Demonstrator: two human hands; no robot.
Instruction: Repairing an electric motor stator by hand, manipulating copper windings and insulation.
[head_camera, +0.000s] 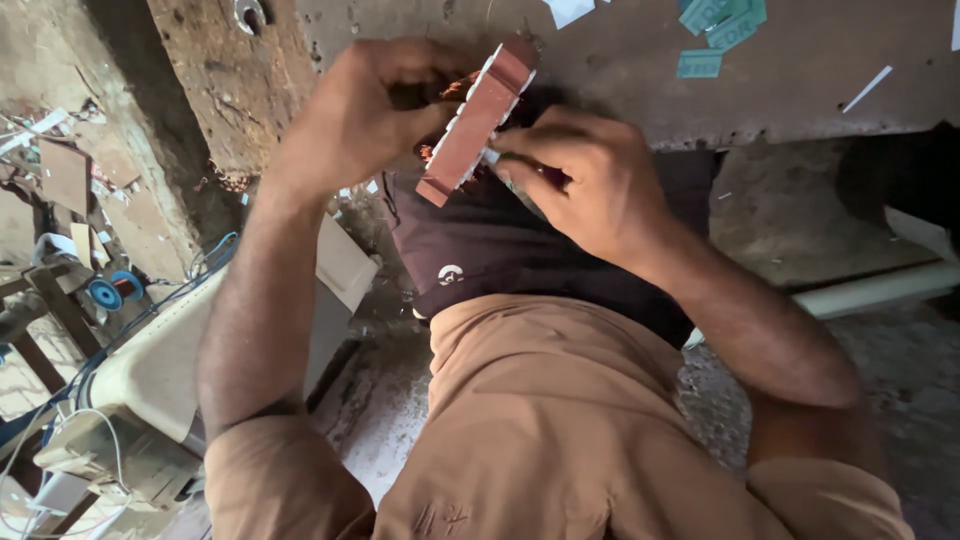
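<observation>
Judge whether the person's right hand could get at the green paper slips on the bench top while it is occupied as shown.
Probably not right away: the right hand pinches the edge of the reddish-brown block that the left hand steadies. Once it lets go, nothing blocks the green slips.

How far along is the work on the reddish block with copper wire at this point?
Already done: copper wire sits wound inside the reddish block. In hand: the left hand holds the block from behind while the right hand pinches at its white edge with its fingertips. What is left cannot be judged; the far side of the block is hidden.
</observation>
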